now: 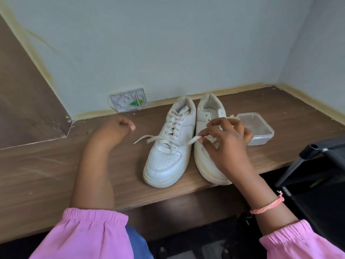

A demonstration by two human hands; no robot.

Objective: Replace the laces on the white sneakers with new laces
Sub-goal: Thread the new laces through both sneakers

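Pinching a loose lace (169,140) w/ right hand (226,144); left hand (119,128) curled, holding nothing. Right sneaker (209,131) looks unlaced, left sneaker (168,146) still partly laced; relacing seems all ahead.

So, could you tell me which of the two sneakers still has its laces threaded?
The left sneaker: laces cross its eyelets, and the right hand pinches one loose end. The right sneaker shows bare eyelets.

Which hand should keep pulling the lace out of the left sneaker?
Right. The right hand already pinches the lace beside the left sneaker; the left hand is curled, holding nothing.
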